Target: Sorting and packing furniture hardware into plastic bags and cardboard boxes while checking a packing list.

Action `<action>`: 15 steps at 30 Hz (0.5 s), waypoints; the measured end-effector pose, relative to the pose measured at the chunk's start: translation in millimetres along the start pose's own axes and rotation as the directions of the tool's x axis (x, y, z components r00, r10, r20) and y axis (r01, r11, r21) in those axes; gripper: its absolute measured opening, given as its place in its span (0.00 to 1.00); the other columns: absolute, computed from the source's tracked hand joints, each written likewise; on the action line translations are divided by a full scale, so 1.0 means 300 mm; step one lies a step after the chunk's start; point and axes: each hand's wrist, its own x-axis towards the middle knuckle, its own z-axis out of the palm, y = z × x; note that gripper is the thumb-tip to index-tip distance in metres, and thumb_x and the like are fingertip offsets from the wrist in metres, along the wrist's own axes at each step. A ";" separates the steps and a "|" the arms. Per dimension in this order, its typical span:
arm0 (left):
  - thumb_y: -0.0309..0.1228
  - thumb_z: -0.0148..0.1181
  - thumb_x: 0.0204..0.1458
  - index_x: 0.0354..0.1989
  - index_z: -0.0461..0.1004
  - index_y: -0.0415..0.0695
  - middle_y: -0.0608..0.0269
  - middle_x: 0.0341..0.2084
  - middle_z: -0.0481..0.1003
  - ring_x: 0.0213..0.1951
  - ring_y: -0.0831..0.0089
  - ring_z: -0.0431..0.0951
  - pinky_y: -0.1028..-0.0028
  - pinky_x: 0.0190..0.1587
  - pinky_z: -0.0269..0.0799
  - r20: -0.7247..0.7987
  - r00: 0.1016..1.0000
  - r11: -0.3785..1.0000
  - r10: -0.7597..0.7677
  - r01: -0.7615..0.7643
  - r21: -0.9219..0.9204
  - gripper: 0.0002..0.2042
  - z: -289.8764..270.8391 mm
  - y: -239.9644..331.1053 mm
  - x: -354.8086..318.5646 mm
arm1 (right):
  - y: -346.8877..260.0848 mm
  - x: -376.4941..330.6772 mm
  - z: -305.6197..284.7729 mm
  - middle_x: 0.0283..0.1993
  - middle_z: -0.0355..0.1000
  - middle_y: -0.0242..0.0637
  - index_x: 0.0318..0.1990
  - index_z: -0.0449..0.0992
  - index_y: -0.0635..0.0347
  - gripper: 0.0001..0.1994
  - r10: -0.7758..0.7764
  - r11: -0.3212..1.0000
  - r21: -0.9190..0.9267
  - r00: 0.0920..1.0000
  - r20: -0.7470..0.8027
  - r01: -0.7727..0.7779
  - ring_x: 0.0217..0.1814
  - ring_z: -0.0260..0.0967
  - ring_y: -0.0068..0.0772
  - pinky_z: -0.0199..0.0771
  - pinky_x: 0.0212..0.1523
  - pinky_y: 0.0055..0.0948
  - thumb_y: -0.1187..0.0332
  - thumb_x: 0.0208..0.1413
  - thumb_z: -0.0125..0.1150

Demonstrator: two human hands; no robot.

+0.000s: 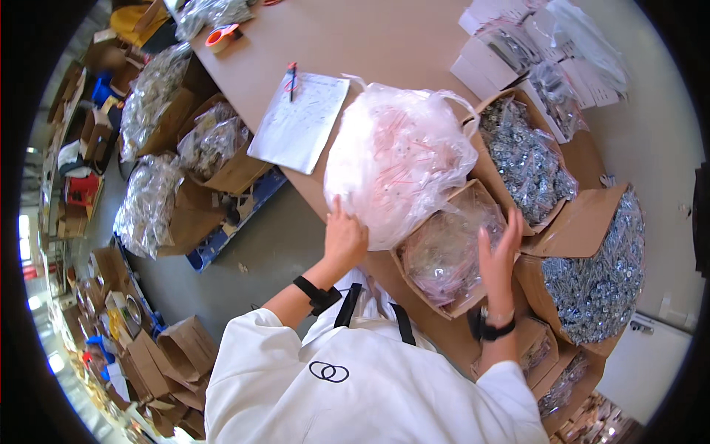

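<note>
Two hands show in the head view, each with a black band at the wrist: the left hand just off the middle at 7 o'clock, the right hand farther out between 3 and 4. The left one touches the bag between that bag's 7 and 8 o'clock; its index finger points up along the plastic, and I cannot tell whether its other fingers pinch any of it. The right hand's fingers are apart from the thumb with nothing between them, at the 3 o'clock side of the small box; whether they touch the cardboard cannot be told. The bag, white and see-through enough to show pinkish contents, lies on the tabletop at 1 o'clock from the middle, with loop handles at its own 11 and 2. At its 5 o'clock sits the small box, lined with a clear bag; at its 3 o'clock, a carton of shiny metal parts. Toward its 10 o'clock is a sheet with a pen on top. From the middle again, loose bolts fill an open carton at 3 o'clock, white boxes stand between 1 and 2, and a tape roll lies at 11. Off the tabletop at 10 o'clock, boxes of bagged parts rest on a blue pallet.
</note>
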 end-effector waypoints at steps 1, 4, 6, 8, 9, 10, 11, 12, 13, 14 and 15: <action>0.29 0.50 0.48 0.59 0.58 0.30 0.25 0.60 0.52 0.63 0.33 0.49 0.42 0.61 0.51 -0.014 0.999 0.999 -0.032 0.032 -0.001 0.27 0.013 -0.006 -0.058 | -0.050 0.063 0.030 0.67 0.45 0.61 0.65 0.48 0.67 0.34 -0.065 0.998 0.018 0.997 0.040 0.065 0.70 0.42 0.60 0.42 0.68 0.49 0.67 0.54 0.58; 0.33 0.50 0.52 0.61 0.57 0.32 0.27 0.61 0.50 0.64 0.37 0.50 0.39 0.60 0.51 -0.157 0.983 0.978 0.097 -0.123 -0.170 0.28 0.028 0.009 -0.178 | -0.147 0.200 0.095 0.65 0.48 0.60 0.63 0.54 0.66 0.31 -0.268 0.963 0.027 0.961 0.063 0.267 0.68 0.44 0.60 0.44 0.67 0.49 0.68 0.53 0.58; 0.39 0.51 0.55 0.64 0.54 0.39 0.32 0.63 0.48 0.63 0.38 0.52 0.47 0.61 0.53 -0.225 0.974 0.986 -0.033 -0.006 -0.168 0.30 0.022 -0.022 -0.253 | -0.216 0.212 0.172 0.64 0.50 0.59 0.61 0.56 0.66 0.30 -0.407 0.913 0.044 0.909 0.084 0.405 0.67 0.45 0.60 0.46 0.67 0.49 0.68 0.52 0.58; 0.40 0.53 0.55 0.66 0.50 0.41 0.31 0.63 0.49 0.62 0.38 0.54 0.53 0.62 0.55 -0.172 0.982 0.967 -0.073 0.027 -0.255 0.33 0.001 -0.057 -0.314 | -0.283 0.171 0.263 0.62 0.54 0.58 0.58 0.62 0.65 0.25 -0.533 0.842 0.065 0.808 0.250 0.535 0.66 0.47 0.61 0.48 0.65 0.50 0.68 0.52 0.58; 0.42 0.55 0.55 0.68 0.46 0.44 0.30 0.62 0.50 0.61 0.38 0.57 0.59 0.62 0.56 -0.082 0.994 0.937 -0.078 0.045 -0.348 0.36 -0.017 -0.060 -0.376 | -0.350 0.096 0.281 0.60 0.58 0.57 0.55 0.65 0.65 0.22 -0.566 0.824 0.160 0.783 0.258 0.543 0.65 0.50 0.58 0.49 0.65 0.47 0.70 0.53 0.56; 0.41 0.55 0.55 0.69 0.45 0.50 0.34 0.63 0.50 0.59 0.40 0.61 0.62 0.60 0.60 -0.048 0.998 0.893 -0.044 0.017 -0.450 0.35 -0.069 -0.064 -0.421 | -0.413 0.020 0.297 0.60 0.58 0.57 0.55 0.65 0.65 0.22 -0.579 0.814 0.175 0.759 0.297 0.553 0.65 0.50 0.58 0.49 0.65 0.47 0.70 0.53 0.56; 0.40 0.55 0.55 0.68 0.48 0.49 0.37 0.63 0.53 0.59 0.43 0.62 0.63 0.59 0.61 -0.051 0.997 0.878 -0.054 0.023 -0.478 0.34 -0.091 -0.084 -0.473 | -0.481 -0.057 0.310 0.58 0.60 0.55 0.54 0.66 0.65 0.20 -0.618 0.785 0.277 0.726 0.300 0.553 0.62 0.54 0.56 0.53 0.63 0.44 0.71 0.53 0.56; 0.38 0.56 0.55 0.67 0.51 0.48 0.40 0.62 0.56 0.59 0.47 0.63 0.63 0.59 0.61 -0.056 0.996 0.862 -0.067 0.030 -0.507 0.32 -0.093 -0.124 -0.526 | -0.545 -0.136 0.348 0.57 0.62 0.53 0.52 0.67 0.65 0.18 -0.655 0.749 0.379 0.693 0.302 0.544 0.60 0.58 0.54 0.57 0.62 0.42 0.72 0.53 0.55; 0.38 0.56 0.55 0.67 0.51 0.48 0.40 0.62 0.56 0.59 0.47 0.63 0.63 0.59 0.61 -0.053 0.993 0.845 -0.107 0.062 -0.532 0.32 -0.078 -0.179 -0.597 | -0.590 -0.242 0.380 0.55 0.64 0.51 0.51 0.68 0.65 0.17 -0.620 0.767 0.481 0.680 0.390 0.424 0.57 0.61 0.51 0.62 0.58 0.39 0.74 0.53 0.54; 0.37 0.56 0.54 0.65 0.55 0.49 0.42 0.57 0.62 0.55 0.48 0.67 0.63 0.55 0.65 -0.107 0.992 0.814 -0.059 -0.014 -0.580 0.30 -0.051 -0.243 -0.664 | -0.616 -0.349 0.408 0.53 0.66 0.49 0.50 0.69 0.65 0.16 -0.577 0.786 0.544 0.661 0.479 0.292 0.54 0.65 0.48 0.67 0.54 0.37 0.75 0.53 0.54; 0.35 0.57 0.53 0.63 0.60 0.49 0.44 0.53 0.68 0.52 0.50 0.71 0.63 0.52 0.68 -0.164 0.986 0.776 -0.022 -0.087 -0.625 0.28 -0.012 -0.298 -0.737 | -0.620 -0.448 0.459 0.51 0.67 0.48 0.50 0.69 0.64 0.15 -0.619 0.756 0.597 0.591 0.517 0.269 0.51 0.68 0.45 0.69 0.50 0.35 0.75 0.53 0.54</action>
